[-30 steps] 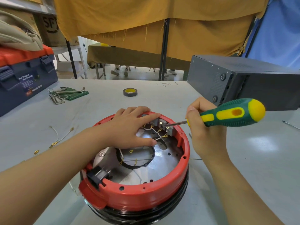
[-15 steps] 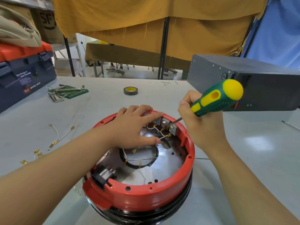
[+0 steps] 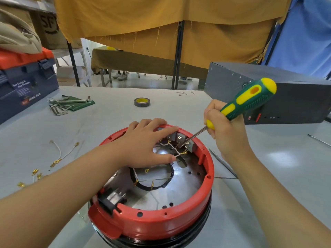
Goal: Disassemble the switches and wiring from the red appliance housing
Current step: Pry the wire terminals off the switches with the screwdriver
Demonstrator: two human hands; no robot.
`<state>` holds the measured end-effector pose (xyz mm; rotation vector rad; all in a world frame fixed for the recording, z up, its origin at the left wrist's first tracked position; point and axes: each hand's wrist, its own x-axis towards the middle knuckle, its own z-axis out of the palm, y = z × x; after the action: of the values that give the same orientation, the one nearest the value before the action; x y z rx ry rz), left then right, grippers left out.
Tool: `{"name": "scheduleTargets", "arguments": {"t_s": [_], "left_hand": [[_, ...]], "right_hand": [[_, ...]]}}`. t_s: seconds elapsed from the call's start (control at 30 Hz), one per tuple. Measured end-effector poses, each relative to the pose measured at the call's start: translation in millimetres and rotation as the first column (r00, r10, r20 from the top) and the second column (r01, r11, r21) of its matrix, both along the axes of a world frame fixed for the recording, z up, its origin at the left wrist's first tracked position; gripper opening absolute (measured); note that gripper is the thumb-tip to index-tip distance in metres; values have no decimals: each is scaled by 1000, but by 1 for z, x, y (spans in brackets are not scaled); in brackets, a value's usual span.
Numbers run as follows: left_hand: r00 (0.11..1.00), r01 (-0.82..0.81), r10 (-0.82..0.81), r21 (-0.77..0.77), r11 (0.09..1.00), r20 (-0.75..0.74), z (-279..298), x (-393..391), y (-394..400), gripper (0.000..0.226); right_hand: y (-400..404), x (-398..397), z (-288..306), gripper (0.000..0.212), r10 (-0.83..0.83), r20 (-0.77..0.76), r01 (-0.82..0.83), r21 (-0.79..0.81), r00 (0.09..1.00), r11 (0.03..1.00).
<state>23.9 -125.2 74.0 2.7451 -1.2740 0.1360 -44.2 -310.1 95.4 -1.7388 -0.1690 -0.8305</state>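
The right hand (image 3: 225, 133) grips the screwdriver (image 3: 247, 101) with curled fingers; the shaft slants down and to the left, its tip at the grey switches (image 3: 180, 139) on the far inner wall of the red housing (image 3: 152, 224). The left hand (image 3: 148, 140) lies spread, fingers straight on the far rim, thumb beside a white wire (image 3: 176, 155). The switches sit between both hands, the right one nearer. The housing stands on the worktop (image 3: 107, 126), directly before the person.
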Motion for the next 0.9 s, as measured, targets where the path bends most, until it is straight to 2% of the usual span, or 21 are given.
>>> {"name": "scheduleTargets", "arguments": {"t_s": [0.07,0.17,0.37,0.47,0.77,0.9], "left_hand": [[1000,2,-2,-1,1000,0,0,0,0,75],[1000,5,-5,-8,1000,-2,0,1,1,75],[1000,3,-3,7,1000,8,-3,3,1,76],[1000,0,0,11,1000,16,-2,3,0,76],[1000,-17,17,19,1000,6,-1,-1,0,79],[1000,-5,5,13,1000,6,-1,1,0,75]], "right_hand": [[-1,0,-3,24,2,4,-3,57,1000,998],[0,-3,-6,25,17,42,-18,18,999,1000],[4,-14,-8,27,-12,140,50,-276,990,960],[7,-16,-9,23,23,149,31,-351,989,936],[4,-13,-8,24,72,96,-31,-374,993,927],[3,-11,-4,25,28,115,15,-352,993,936]]}}
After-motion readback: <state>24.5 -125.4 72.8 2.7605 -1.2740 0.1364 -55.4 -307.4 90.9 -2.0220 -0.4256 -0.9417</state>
